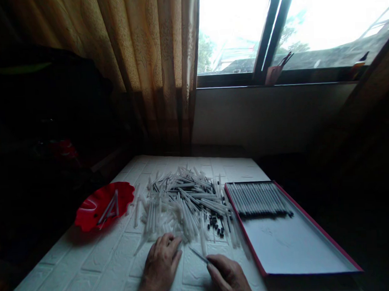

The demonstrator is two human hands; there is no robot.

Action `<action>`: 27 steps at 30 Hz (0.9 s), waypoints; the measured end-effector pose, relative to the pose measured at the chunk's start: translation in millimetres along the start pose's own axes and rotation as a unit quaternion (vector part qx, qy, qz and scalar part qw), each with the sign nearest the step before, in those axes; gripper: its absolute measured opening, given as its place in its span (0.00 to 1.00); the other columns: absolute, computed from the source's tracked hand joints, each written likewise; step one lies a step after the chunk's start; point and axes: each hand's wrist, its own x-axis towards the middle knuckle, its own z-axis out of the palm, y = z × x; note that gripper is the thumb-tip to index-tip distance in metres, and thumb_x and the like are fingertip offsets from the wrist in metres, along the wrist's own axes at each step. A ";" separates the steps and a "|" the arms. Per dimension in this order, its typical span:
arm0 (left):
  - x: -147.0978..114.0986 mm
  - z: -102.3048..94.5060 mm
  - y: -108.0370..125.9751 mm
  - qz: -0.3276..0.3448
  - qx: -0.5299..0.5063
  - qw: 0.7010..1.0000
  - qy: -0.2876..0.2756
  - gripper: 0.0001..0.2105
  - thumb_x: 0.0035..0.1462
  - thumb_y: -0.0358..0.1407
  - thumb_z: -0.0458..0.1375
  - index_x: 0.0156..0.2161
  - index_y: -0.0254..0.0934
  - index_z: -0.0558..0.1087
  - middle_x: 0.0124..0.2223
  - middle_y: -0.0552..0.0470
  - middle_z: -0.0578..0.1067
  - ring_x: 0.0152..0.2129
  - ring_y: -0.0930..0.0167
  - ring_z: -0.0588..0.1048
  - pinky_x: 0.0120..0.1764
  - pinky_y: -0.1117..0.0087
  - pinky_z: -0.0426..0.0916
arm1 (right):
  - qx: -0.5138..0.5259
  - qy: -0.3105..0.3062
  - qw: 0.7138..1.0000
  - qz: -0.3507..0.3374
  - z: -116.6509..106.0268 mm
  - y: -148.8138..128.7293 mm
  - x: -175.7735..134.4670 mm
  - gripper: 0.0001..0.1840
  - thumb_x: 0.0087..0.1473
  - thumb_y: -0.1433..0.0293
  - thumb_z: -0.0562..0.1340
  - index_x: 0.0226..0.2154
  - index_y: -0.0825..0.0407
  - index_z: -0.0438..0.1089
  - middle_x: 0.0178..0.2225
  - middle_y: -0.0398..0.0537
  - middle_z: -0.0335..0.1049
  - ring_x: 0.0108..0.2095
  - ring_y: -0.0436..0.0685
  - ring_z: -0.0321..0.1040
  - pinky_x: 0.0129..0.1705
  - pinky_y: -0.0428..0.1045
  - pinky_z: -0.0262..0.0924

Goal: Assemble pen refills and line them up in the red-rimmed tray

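My right hand (230, 276), at the front of the table, closes its thumb and fingers round a slim, dark pointed stick (198, 254) that looks like a pen refill. The stick's tip points up and to the left. Beside it, my left hand (163, 262) rests with bent fingers at the near edge of a heap of clear plastic pieces (168, 216); whatever is between its fingertips is hidden. Clear tubes (183, 181) and dark thin sticks lie mixed in the heap. Small black plugs (214, 222) are scattered just beyond my right hand.
To the right, a shallow red-edged tray (300, 248) holds a row of pen-like tubes (259, 198) with black ends. A red wavy-rimmed bowl (87, 207) with several tubes stands on the left. Behind the table are a curtain (156, 47) and a window.
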 end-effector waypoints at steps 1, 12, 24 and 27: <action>-3.7 -0.5 -2.1 0.018 -0.003 1.000 0.006 0.14 0.55 0.29 0.56 0.46 0.45 0.73 0.42 0.51 0.76 0.40 0.65 0.76 0.42 0.65 0.71 | 0.000 0.002 1.000 -0.001 -0.1 -0.3 0.1 0.20 0.61 0.58 0.53 0.38 0.53 0.76 0.32 0.54 0.79 0.32 0.58 0.76 0.35 0.46 0.67; -41.1 -5.5 -8.1 0.151 0.049 0.986 0.057 0.19 0.54 0.24 0.51 0.48 0.43 0.70 0.43 0.52 0.79 0.41 0.66 0.76 0.45 0.65 0.69 | -0.009 0.012 1.000 -0.008 0.1 -1.5 0.7 0.19 0.61 0.59 0.54 0.36 0.53 0.76 0.30 0.52 0.78 0.31 0.57 0.76 0.33 0.46 0.67; -27.3 -19.7 7.2 0.100 0.020 0.993 0.062 0.09 0.61 0.29 0.50 0.40 0.43 0.72 0.35 0.54 0.77 0.33 0.66 0.76 0.42 0.61 0.64 | -0.001 0.037 0.999 -0.010 2.3 -1.8 -2.0 0.16 0.59 0.61 0.56 0.42 0.51 0.75 0.36 0.53 0.80 0.34 0.59 0.77 0.36 0.47 0.70; -28.7 -14.3 7.2 0.105 0.018 0.989 0.101 0.11 0.64 0.29 0.46 0.42 0.40 0.71 0.36 0.51 0.78 0.35 0.66 0.77 0.43 0.61 0.66 | 0.003 0.034 0.999 -0.021 0.6 -4.5 -1.1 0.15 0.59 0.63 0.56 0.41 0.50 0.75 0.34 0.53 0.79 0.34 0.58 0.76 0.35 0.46 0.70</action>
